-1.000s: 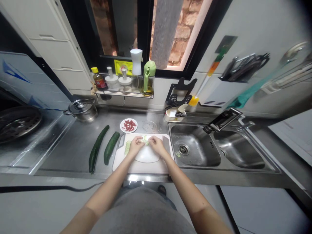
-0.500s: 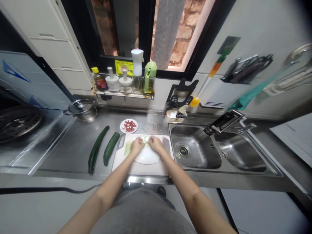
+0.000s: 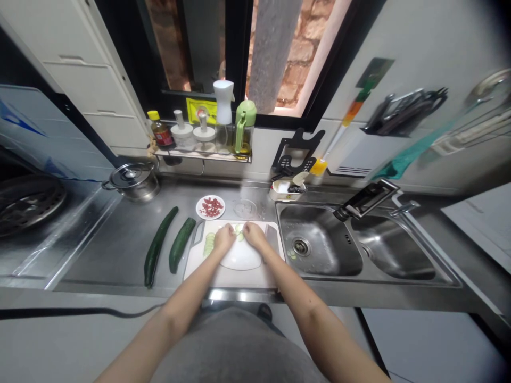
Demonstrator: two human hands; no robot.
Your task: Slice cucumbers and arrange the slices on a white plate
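Note:
A white plate [image 3: 241, 258] rests on the white cutting board [image 3: 243, 279], with a few thin pale green cucumber slices [image 3: 239, 232] at its far side. My left hand [image 3: 224, 238] is at the left edge of these slices, fingers curled and pinched. Opposite it, my right hand [image 3: 254, 235] closes its fingers at their right edge. The fingertips are small and partly hidden, but both hands appear to grip cucumber slices. An overlapping row of cucumber slices [image 3: 209, 243] lies on the board, left of the plate. A wide knife blade [image 3: 273, 238] seems to lie at the board's right side.
Left of the board lie a long cucumber [image 3: 159, 247] and a shorter one [image 3: 182, 246]. Behind it stand a small plate of chopped red pieces [image 3: 211, 201] and a clear round dish [image 3: 245, 207]. The double sink [image 3: 319, 242] is right; a lidded pot [image 3: 133, 182] stands back left.
My hands stay over the plate with only a slight shift of the fingers around the slices. The left hand looks more curled. Other things keep their places.

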